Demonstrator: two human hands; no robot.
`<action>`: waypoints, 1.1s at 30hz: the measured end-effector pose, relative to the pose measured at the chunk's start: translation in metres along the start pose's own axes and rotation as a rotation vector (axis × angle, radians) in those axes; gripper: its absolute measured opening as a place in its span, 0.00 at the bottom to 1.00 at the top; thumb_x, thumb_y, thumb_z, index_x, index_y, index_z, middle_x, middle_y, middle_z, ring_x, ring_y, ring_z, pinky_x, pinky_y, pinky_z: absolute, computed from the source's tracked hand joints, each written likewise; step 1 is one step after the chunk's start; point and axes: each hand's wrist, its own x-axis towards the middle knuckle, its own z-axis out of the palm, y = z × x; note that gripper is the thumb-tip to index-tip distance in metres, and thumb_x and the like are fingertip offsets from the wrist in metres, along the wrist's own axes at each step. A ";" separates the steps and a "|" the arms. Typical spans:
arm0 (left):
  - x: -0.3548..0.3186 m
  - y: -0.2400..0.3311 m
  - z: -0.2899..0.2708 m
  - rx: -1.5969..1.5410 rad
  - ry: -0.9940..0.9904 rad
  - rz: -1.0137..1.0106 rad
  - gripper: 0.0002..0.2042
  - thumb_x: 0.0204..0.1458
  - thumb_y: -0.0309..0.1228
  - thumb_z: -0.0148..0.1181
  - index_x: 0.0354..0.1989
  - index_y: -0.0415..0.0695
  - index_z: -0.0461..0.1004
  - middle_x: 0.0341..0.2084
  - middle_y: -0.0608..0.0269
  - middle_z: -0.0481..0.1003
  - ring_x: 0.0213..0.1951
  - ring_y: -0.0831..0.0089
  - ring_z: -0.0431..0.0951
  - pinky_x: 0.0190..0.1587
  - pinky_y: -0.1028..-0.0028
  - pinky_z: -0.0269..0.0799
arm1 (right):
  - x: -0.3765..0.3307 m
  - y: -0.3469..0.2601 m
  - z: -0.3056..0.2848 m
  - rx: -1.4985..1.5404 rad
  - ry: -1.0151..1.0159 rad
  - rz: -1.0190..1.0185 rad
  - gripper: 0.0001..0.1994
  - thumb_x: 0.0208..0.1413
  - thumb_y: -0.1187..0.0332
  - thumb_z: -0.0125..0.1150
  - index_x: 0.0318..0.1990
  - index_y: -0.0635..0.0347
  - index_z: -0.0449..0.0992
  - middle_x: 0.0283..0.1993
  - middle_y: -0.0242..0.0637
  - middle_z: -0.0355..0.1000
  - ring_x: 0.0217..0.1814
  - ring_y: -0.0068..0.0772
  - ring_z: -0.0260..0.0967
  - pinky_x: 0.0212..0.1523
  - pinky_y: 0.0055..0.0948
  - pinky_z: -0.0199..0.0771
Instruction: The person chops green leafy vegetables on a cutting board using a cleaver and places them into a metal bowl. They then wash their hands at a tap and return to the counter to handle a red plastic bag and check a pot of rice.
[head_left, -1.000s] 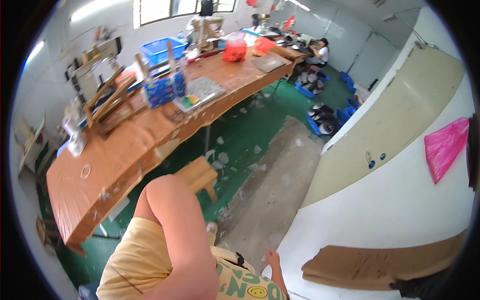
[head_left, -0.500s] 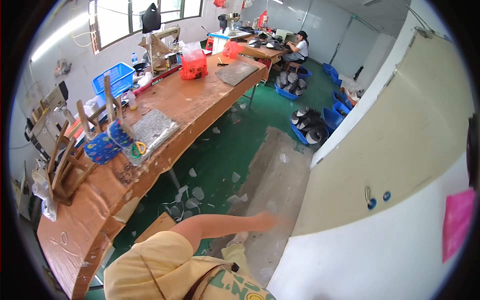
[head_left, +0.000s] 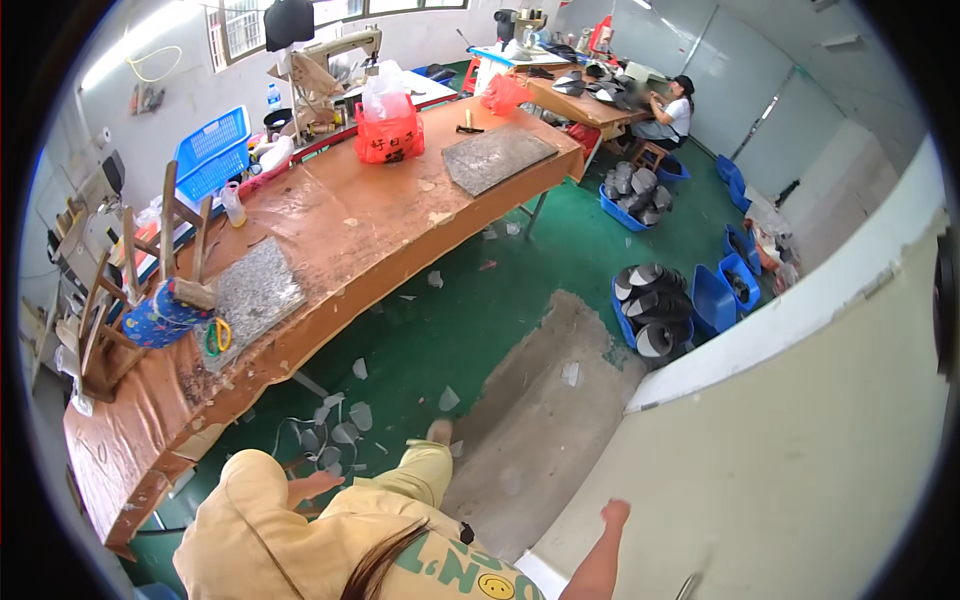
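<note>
My left hand (head_left: 318, 484) is low in the view, beside my yellow trouser leg and near pale offcuts (head_left: 342, 432) on the green floor. Its fingers look stretched out, with nothing seen in them. My right hand (head_left: 615, 513) is raised on a bent arm near the beige door (head_left: 780, 420). Those fingers are curled in, and no object shows in them. Neither hand touches the long brown-covered table (head_left: 350, 215) on the left. My foot (head_left: 440, 431) is stepping forward at the edge of a bare concrete strip (head_left: 540, 400).
On the table are upturned wooden stools (head_left: 165, 225), scissors (head_left: 218, 337), stone slabs (head_left: 498, 158), a hammer (head_left: 468, 124) and a red bag (head_left: 388, 130). Blue baskets of dark shoe parts (head_left: 655, 310) stand along the right. A seated person (head_left: 672, 112) works at the far table.
My view has moved forward and turned. The left arm has swung back from in front of my body to its left side. My right hand has come into view.
</note>
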 end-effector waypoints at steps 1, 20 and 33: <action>-0.006 -0.011 0.002 -0.149 -0.003 -0.235 0.27 0.46 0.58 0.50 0.35 0.43 0.76 0.34 0.56 0.76 0.35 0.63 0.76 0.35 0.65 0.70 | 0.062 -0.068 -0.053 0.614 -0.122 0.141 0.06 0.44 0.67 0.55 0.26 0.59 0.74 0.26 0.39 0.72 0.28 0.35 0.71 0.28 0.34 0.71; 0.221 0.806 -0.352 0.012 0.302 0.627 0.17 0.46 0.42 0.53 0.32 0.38 0.74 0.33 0.48 0.75 0.40 0.52 0.74 0.41 0.58 0.69 | 0.398 -0.277 -0.148 0.877 -0.838 0.194 0.10 0.48 0.62 0.57 0.30 0.60 0.73 0.25 0.36 0.69 0.27 0.34 0.67 0.28 0.35 0.69; 0.275 1.000 -0.337 0.440 0.161 0.820 0.20 0.45 0.45 0.54 0.48 0.55 0.68 0.44 0.60 0.67 0.50 0.60 0.66 0.45 0.56 0.67 | 0.922 -0.310 -0.321 0.922 -0.723 0.103 0.20 0.48 0.54 0.60 0.35 0.65 0.71 0.30 0.40 0.70 0.32 0.34 0.67 0.28 0.36 0.69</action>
